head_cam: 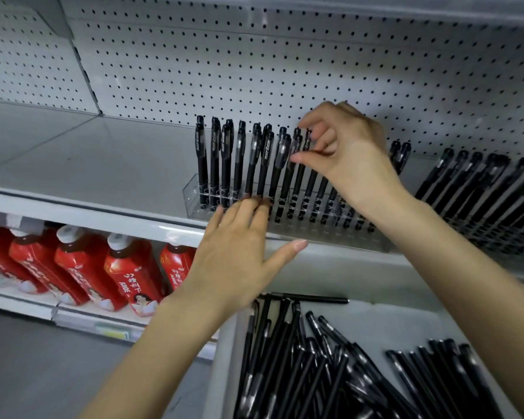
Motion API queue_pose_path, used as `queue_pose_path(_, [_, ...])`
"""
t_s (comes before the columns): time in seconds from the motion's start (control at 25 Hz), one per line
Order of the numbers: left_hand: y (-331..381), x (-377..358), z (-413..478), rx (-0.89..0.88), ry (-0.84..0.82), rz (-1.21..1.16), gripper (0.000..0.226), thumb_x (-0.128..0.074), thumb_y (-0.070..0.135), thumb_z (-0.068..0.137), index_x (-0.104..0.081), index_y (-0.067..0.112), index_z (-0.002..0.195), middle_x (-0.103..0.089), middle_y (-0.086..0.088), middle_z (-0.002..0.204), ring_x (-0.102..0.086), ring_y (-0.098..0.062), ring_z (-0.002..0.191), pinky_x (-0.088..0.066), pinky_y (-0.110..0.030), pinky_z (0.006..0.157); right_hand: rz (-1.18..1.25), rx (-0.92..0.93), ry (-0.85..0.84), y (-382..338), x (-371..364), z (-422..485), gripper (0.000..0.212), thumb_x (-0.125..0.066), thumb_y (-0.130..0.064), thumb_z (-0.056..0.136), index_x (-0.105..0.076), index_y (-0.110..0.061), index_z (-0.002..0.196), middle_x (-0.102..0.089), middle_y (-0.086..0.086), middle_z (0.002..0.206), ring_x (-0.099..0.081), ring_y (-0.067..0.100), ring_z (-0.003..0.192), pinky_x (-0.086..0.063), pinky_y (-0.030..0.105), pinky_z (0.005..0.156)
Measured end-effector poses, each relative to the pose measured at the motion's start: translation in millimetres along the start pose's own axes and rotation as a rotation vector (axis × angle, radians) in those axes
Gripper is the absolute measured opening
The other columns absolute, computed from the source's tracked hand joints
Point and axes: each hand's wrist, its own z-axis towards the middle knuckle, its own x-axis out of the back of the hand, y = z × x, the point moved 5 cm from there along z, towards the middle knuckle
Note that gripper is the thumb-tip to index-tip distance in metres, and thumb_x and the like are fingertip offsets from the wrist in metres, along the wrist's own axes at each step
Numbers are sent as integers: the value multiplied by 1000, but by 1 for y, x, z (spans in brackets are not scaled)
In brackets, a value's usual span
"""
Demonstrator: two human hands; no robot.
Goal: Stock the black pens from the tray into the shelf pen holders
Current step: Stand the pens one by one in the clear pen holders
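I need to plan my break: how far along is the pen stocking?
Done: the clear holder on the shelf already carries a long row of upright pens. In hand: the right hand pinches one pen in that row, while the left hand touches the holder's front with straight fingers. Left: a large pile of loose pens lies in the tray.

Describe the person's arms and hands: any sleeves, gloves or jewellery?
Both forearms are bare to the frame edge, with no sleeves in view. The left hand and right hand wear no gloves, rings, watch or bracelet. The nails look plain, with no bright polish.
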Motion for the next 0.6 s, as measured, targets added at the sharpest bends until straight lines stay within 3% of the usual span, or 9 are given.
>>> queue_pose_path(0.16, [6,9,-9,-2,102,-101,81,-14,71,88,-21,16,148,-17,-2,154,-13,-15,141,-8,-36,117,156,-100,28,-5,37,-31,27,-76,-25,77,-63,-22,101,-61,-4,87,-61,5,75,-53,15,70])
queue_pose_path(0.28, [29,3,-24,-12,42,-340,80,-12,71,84,-26,23,146,-25,7,150,-22,-10,138,-18,-35,116,342,-190,-178,12,39,-85,18,-76,-17,76,-67,-13,91,-65,3,77,-64,12,64,-56,21,57])
queue_pose_path(0.4, [46,-17,-32,-85,-29,-118,82,-2,72,81,-23,27,147,-26,7,152,-14,-9,141,-4,-36,117,320,-408,-446,55,12,-148,11,-77,-16,73,-70,-12,81,-67,4,72,-63,17,61,-56,27,55])
queue_pose_path(0.48, [44,-25,-34,-99,-29,3,82,-1,73,81,-19,28,148,-23,5,154,-8,-10,143,0,-39,117,246,-515,-549,82,-2,-175,11,-79,-17,72,-68,-18,75,-65,1,69,-58,11,59,-50,22,55])
queue_pose_path(0.6, [43,-29,-34,-104,-44,0,83,-1,74,81,-18,28,148,-22,6,154,-7,-10,143,-1,-42,117,178,-570,-711,101,-13,-194,18,-82,-22,69,-65,-24,72,-62,-8,62,-52,-2,49,-44,15,55])
